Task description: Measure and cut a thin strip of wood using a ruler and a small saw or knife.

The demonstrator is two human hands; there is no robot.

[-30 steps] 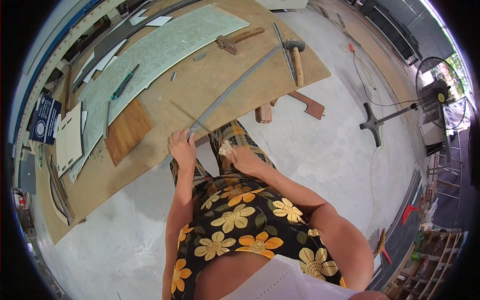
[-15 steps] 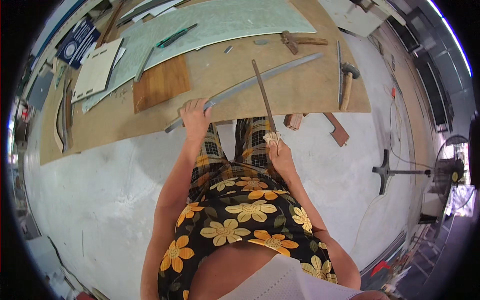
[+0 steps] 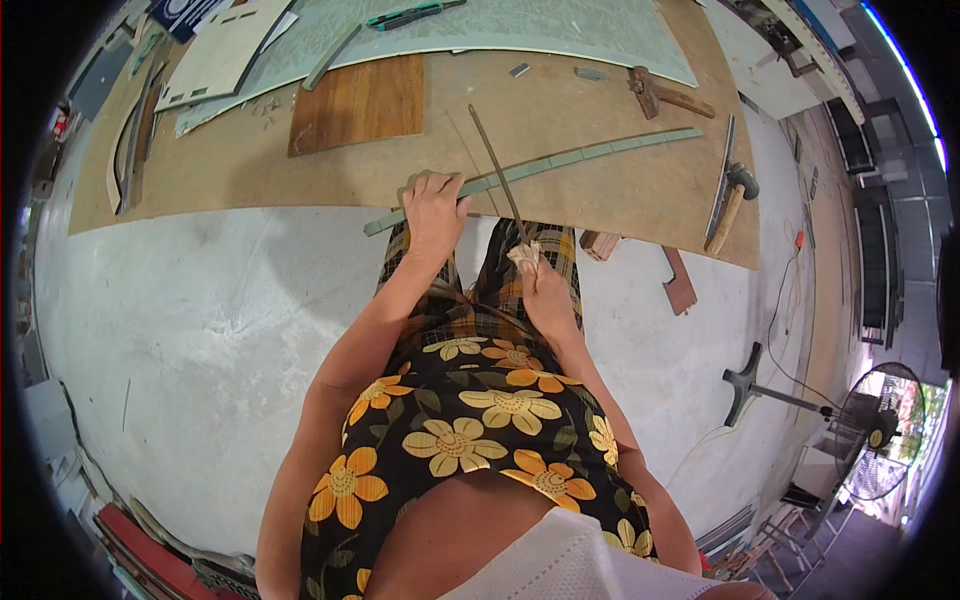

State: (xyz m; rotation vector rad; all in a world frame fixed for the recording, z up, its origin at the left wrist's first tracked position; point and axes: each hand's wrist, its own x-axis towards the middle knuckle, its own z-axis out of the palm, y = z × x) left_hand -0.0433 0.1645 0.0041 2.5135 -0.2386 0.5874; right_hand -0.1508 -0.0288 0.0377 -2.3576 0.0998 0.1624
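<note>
A long grey-green strip (image 3: 560, 162) is held over the front edge of the worktop (image 3: 640, 190) by the left hand (image 3: 434, 212), fingers closed over it, while a thin dark rod (image 3: 497, 170), slanted across the strip, is clasped by its wrapped end in the right hand (image 3: 546, 292).

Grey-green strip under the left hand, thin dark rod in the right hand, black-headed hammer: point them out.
Grey-green strip (image 3: 560, 161): head view, upper face, about midway along.
Thin dark rod (image 3: 493, 158): head view, middle of the bare shaft.
Black-headed hammer (image 3: 728, 215): head view, on its wooden handle.
</note>
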